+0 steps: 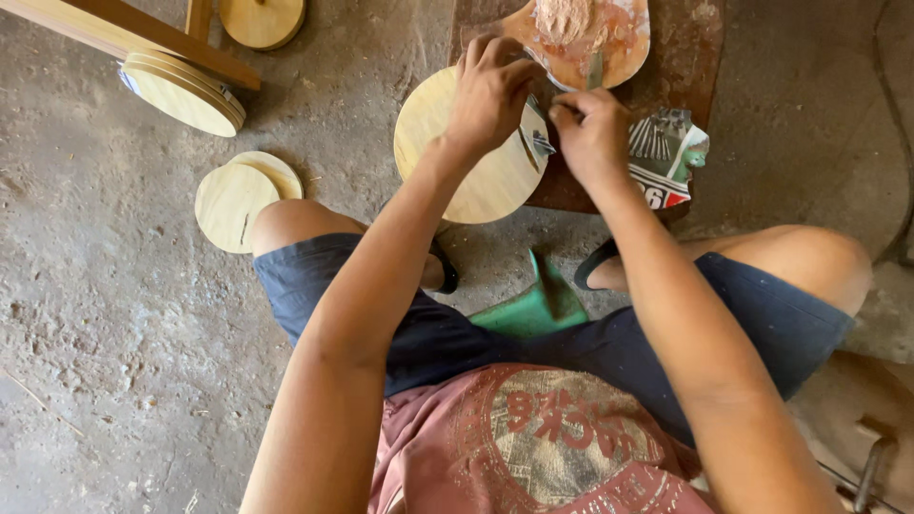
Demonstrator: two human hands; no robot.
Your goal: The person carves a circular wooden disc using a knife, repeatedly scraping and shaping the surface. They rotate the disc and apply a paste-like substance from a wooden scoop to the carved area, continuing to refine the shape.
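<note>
Left hand (490, 90): fingers curled over the top edge of the disc (476, 162), clenched on its rim; knuckles point away from the person.
Right hand (592, 133): fingers pinched together around a small scraper (539, 133), a thin grey blade that shows between the two hands; how firmly it is gripped I cannot tell.
Scraper: its tip lies against the right edge of the disc, just under the left fingertips.
Disc: round, pale wood, tilted up on edge under the left fingers, its lower part resting on the brown board (685, 67).
Palette (595, 38): a round wooden piece smeared with pinkish-brown putty, just beyond both sets of fingers, touching the top of the disc.
Printed paper (666, 157): crumpled, just right of the right hand, on the edge of the board.
Board: flat, reddish-brown, beneath disc, palette and paper.
Stool (541, 305): green, below the hands, between the person's knees.
Two discs (243, 195): overlapping flat on the floor (114, 314), well to the left of the left hand, beside the knee.
Stacked discs (183, 90): farther left and up, leaning under a wooden bar (133, 29).
Lone disc (262, 19): at the top edge, left of the hands.
Floor: rough grey concrete all around.
</note>
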